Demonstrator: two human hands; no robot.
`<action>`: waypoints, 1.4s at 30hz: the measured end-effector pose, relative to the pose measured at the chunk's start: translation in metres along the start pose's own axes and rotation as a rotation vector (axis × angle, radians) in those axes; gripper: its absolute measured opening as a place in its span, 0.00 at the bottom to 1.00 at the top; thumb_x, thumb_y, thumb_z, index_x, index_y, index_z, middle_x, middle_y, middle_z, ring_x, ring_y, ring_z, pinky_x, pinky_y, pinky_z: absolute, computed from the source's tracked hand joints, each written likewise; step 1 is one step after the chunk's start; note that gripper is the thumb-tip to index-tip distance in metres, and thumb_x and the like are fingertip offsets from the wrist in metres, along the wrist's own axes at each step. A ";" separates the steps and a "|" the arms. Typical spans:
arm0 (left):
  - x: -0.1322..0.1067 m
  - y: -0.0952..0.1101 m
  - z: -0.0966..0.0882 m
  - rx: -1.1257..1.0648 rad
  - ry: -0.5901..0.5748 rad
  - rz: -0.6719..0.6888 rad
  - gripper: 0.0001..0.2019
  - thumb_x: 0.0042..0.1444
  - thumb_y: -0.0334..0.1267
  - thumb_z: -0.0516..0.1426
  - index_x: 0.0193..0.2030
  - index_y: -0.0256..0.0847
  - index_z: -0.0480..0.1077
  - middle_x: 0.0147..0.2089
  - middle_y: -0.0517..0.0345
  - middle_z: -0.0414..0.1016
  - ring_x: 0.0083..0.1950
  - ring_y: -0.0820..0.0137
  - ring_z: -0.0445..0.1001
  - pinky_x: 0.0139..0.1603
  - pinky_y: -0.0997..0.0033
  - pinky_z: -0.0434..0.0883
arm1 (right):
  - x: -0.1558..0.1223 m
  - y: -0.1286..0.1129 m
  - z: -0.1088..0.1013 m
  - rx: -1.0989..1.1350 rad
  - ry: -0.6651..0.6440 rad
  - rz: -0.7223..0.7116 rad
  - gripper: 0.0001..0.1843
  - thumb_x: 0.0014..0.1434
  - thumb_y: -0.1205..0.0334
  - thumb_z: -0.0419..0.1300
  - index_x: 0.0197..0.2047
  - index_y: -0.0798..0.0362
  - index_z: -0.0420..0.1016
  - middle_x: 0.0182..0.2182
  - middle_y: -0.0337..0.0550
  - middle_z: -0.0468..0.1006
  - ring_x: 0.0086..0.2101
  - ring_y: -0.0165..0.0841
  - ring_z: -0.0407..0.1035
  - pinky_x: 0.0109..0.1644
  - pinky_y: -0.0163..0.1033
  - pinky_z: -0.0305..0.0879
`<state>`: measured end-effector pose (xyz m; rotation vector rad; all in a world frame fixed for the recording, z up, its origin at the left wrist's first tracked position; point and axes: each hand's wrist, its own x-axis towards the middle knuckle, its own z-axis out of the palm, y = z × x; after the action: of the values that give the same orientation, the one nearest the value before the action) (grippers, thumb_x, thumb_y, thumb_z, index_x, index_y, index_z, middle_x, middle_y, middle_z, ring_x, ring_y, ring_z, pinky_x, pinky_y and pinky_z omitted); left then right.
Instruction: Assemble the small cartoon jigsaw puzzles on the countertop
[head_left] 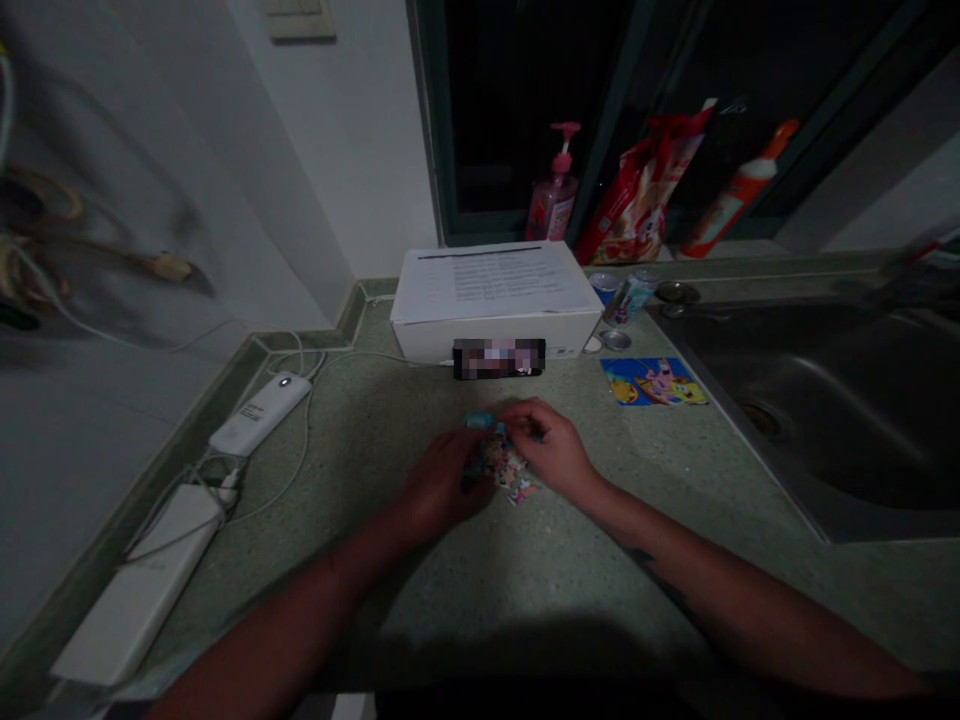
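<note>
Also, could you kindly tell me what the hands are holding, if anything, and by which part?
It cannot be told: the left hand and right hand close over a heap of small jigsaw pieces, and no single held piece shows.

Glossy card jigsaw pieces (506, 465) are spread on a speckled matt stone countertop (420, 610), left of the dull stainless-steel sink (787, 410).

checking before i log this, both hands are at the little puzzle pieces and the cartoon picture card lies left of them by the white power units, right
Not quite: the cartoon picture card lies to the right of the hands, beside the steel sink, not by the white power units. The head view shows this. The rest stands: the left hand and right hand are both at the puzzle pieces.
</note>
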<state>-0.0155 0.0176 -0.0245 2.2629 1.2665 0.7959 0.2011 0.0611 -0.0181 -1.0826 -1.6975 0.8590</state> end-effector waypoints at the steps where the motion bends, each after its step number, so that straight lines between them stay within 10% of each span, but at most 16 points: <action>1: 0.000 0.001 -0.001 0.004 -0.002 0.012 0.31 0.56 0.33 0.66 0.66 0.47 0.65 0.60 0.47 0.77 0.60 0.51 0.76 0.60 0.45 0.75 | 0.000 0.000 0.000 -0.004 -0.004 -0.002 0.11 0.61 0.71 0.60 0.43 0.50 0.81 0.39 0.42 0.80 0.36 0.32 0.75 0.39 0.37 0.72; 8: 0.005 0.005 -0.005 0.026 -0.040 0.097 0.18 0.60 0.34 0.62 0.57 0.45 0.69 0.54 0.49 0.80 0.54 0.54 0.79 0.56 0.47 0.76 | -0.005 -0.002 0.000 -0.187 -0.129 -0.146 0.15 0.64 0.72 0.59 0.50 0.48 0.79 0.47 0.47 0.81 0.49 0.39 0.77 0.55 0.49 0.75; 23: 0.004 -0.002 -0.006 0.015 -0.090 0.097 0.28 0.59 0.37 0.66 0.65 0.44 0.65 0.66 0.42 0.72 0.67 0.49 0.72 0.67 0.40 0.71 | -0.012 0.004 0.007 -0.442 -0.268 -0.206 0.33 0.57 0.70 0.64 0.66 0.50 0.71 0.63 0.58 0.75 0.67 0.52 0.65 0.71 0.68 0.62; 42: 0.001 -0.001 -0.003 -0.013 -0.056 0.110 0.25 0.60 0.35 0.65 0.63 0.44 0.68 0.69 0.42 0.68 0.69 0.50 0.69 0.67 0.42 0.72 | 0.003 0.007 0.008 -0.236 -0.158 -0.067 0.24 0.58 0.76 0.58 0.55 0.49 0.76 0.51 0.49 0.80 0.53 0.42 0.75 0.60 0.53 0.71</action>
<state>-0.0172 0.0190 -0.0227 2.3443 1.1173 0.7705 0.1950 0.0654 -0.0257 -1.1298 -1.9953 0.7303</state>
